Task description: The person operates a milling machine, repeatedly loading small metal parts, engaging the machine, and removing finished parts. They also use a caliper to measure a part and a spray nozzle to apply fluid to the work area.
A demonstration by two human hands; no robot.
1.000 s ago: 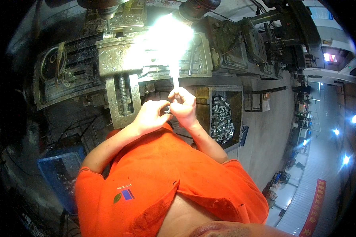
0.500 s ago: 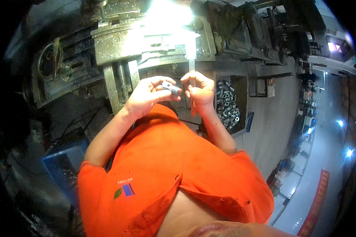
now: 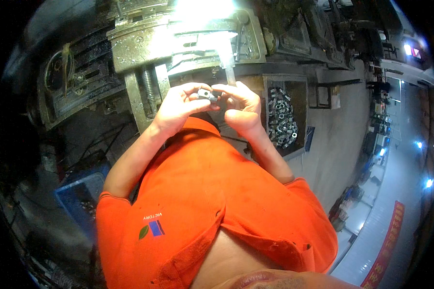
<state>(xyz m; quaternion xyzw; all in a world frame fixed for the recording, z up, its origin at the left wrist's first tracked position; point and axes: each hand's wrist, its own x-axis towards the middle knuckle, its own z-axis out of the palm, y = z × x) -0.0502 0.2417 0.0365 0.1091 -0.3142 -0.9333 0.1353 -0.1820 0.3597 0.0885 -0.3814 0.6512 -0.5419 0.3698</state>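
Note:
My left hand (image 3: 181, 106) pinches a small grey metal block (image 3: 206, 95) between thumb and fingers. A round hole shows in the block's upper face. Close beside it is my right hand (image 3: 243, 107), closed around a long flat metal tool (image 3: 230, 74) that looks like a caliper. The tool's wider upper end reaches up into the glare, and its lower part is hidden by my hand. My right fingertips reach the block's right end; whether they touch it I cannot tell.
Ahead stands a wet metal machine (image 3: 137, 50) with a threaded screw (image 3: 149, 91) below it, under strong glare. To the right, a bin (image 3: 301, 91) holds several shiny metal pieces (image 3: 282, 120). A blue crate (image 3: 74, 192) stands at the lower left.
My right hand has moved its fingers left to the block, and the flat tool now tilts, its upper end leaning left. My left hand still holds the block, slightly higher.

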